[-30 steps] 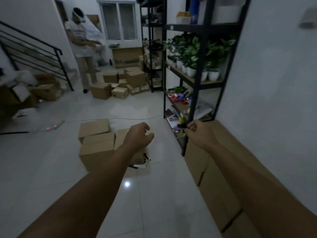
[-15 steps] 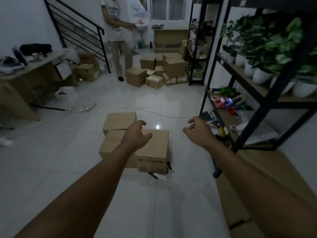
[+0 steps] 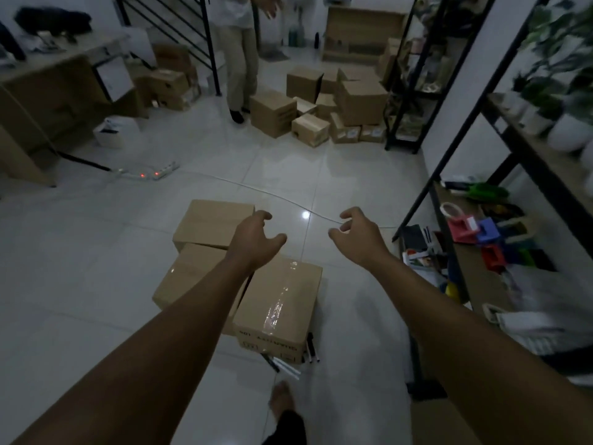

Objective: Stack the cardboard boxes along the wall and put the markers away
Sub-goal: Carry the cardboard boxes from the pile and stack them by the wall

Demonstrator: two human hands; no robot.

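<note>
Both arms out, my left hand (image 3: 256, 240) and right hand (image 3: 359, 240) loosely spread, holding nothing, over the taped box (image 3: 279, 308) on the floor. Markers (image 3: 288, 364) lie at its near edge. I'd grip low on both sides and step clear of them.

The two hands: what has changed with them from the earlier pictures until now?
The right hand left the shelf, where it was pinched shut, and now reaches open beside the left hand above the taped box. The boxes and the markers on the floor stayed in place.
</note>
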